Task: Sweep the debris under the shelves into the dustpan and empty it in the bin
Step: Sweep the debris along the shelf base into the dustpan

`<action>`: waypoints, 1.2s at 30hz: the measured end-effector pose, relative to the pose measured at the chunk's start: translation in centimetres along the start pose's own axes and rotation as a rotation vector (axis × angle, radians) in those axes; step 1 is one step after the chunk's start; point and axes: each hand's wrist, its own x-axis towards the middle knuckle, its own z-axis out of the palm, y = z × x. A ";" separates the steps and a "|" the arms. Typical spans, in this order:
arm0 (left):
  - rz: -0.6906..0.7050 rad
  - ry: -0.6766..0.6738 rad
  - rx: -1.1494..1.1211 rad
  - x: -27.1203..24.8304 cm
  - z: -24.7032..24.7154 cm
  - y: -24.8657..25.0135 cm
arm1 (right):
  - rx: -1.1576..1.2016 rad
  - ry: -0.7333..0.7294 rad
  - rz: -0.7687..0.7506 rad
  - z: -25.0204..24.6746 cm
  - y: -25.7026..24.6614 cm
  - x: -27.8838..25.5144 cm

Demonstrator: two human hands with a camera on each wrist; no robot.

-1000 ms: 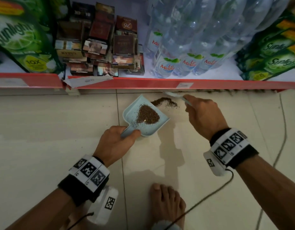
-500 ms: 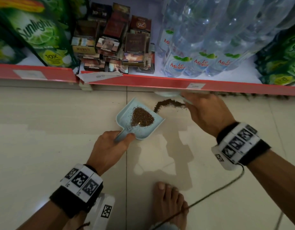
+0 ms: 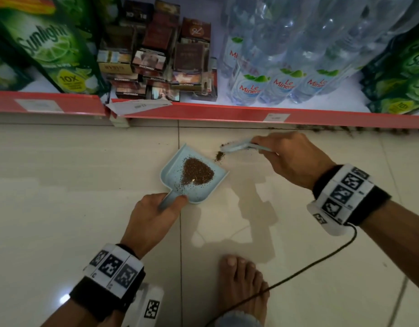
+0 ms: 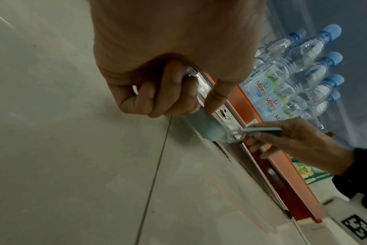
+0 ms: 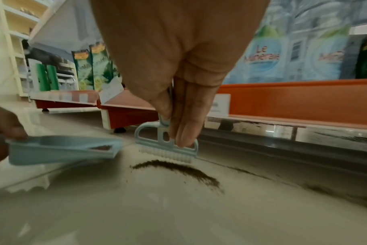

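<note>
A light blue dustpan (image 3: 174, 169) lies on the tiled floor with a brown pile of debris (image 3: 197, 174) in it. My left hand (image 3: 173, 201) grips its handle; the left wrist view shows the fingers (image 4: 168, 94) curled round it. My right hand (image 3: 258, 147) pinches a small light blue brush (image 3: 236, 146) just right of the pan's open lip. A small clump of debris (image 3: 219, 156) sits between brush and pan. In the right wrist view the brush (image 5: 168, 145) stands bristles-down behind a thin arc of debris (image 5: 178, 167), with the dustpan (image 5: 59, 149) to its left.
A red-edged bottom shelf (image 3: 227, 112) runs across the back, holding water bottles (image 3: 274, 74), cigarette boxes (image 3: 156, 62) and green detergent pouches (image 3: 50, 48). More dark debris (image 3: 345, 131) lines the floor under its right part. My bare foot (image 3: 241, 286) and a black cable (image 3: 298, 274) are near.
The right hand drew the brush left toward the dustpan's lip. The loose pile on the floor by the lip has shrunk to a small clump. The left hand kept hold of the dustpan.
</note>
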 end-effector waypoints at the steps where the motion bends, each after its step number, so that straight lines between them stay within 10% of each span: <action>1: -0.008 0.000 -0.009 -0.1 0.0 -0.1 | 0.011 0.022 -0.033 0.1 -0.7 0.8; 30: -0.153 0.171 -0.074 -0.6 -4.4 -2.4 | -0.157 -0.112 -0.191 3.8 -14.4 13.0; 36: -0.142 0.150 -0.056 -1.5 -4.2 -2.7 | -0.132 -0.162 -0.195 3.3 -10.3 11.1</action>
